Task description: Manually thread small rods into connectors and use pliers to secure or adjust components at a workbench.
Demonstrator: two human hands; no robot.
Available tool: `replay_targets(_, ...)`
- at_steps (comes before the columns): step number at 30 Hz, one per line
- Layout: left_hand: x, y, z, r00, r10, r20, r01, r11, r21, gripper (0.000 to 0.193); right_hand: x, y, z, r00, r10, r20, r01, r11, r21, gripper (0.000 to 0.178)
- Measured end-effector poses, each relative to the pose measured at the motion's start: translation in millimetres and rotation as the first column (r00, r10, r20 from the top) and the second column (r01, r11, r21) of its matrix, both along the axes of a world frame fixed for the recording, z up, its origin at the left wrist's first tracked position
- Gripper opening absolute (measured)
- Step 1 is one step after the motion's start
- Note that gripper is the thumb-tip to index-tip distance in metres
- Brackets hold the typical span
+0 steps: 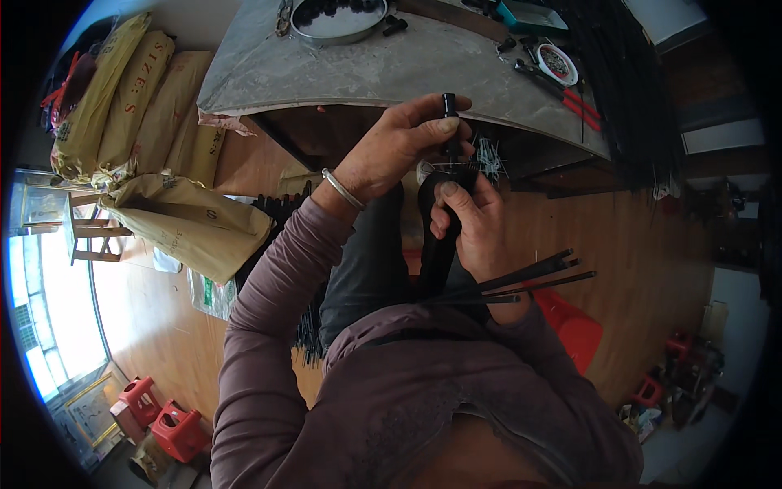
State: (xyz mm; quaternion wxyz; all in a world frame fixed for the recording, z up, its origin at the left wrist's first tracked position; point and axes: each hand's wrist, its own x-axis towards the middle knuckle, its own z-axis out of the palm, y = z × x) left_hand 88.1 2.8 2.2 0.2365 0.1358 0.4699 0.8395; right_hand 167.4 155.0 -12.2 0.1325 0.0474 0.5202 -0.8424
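Observation:
My left hand (407, 138), with a bracelet at its wrist, pinches a short black cylindrical piece (449, 106) upright between thumb and fingers. Just below it, my right hand (474, 213) is closed round the upper end of a long black bundle (440, 253) that looks like a folded umbrella. Thin metal wire ends show between the two hands. The bundle runs down between my legs towards my lap. Several dark rods (538, 273) stick out to the right across my right forearm; where they join is hidden.
A grey worktable (342, 77) stands ahead, bearing a round metal bowl (342, 37) of black parts, red-handled pliers (580, 107) and a small white bowl (557, 65). Thin metal pins (487, 156) lie by its front edge. Brown sacks (151, 98) line the left; a red stool (570, 326) is beside me.

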Motion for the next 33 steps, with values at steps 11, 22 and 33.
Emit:
replay_targets(11,2.5,5.4,3.7,0.990,0.015,-0.140,-0.042,0.980,-0.197,0.043,-1.5,-3.7,-3.8,1.000,0.006,-0.022,-0.006,1.000,-0.003,0.016)
replay_targets(22,-5.7,-2.0,-9.6,0.999,0.029,-0.044,-0.029,0.999,-0.015,0.046,-6.3,-0.6,-6.0,0.999,0.040,-0.009,-0.041,0.999,-0.011,0.019)
replay_targets(33,-0.5,-7.3,-9.6,0.998,0.042,-0.054,-0.041,0.999,0.010,0.045,-7.7,-5.2,-6.2,0.999,0.032,0.009,-0.032,0.999,0.021,0.018)
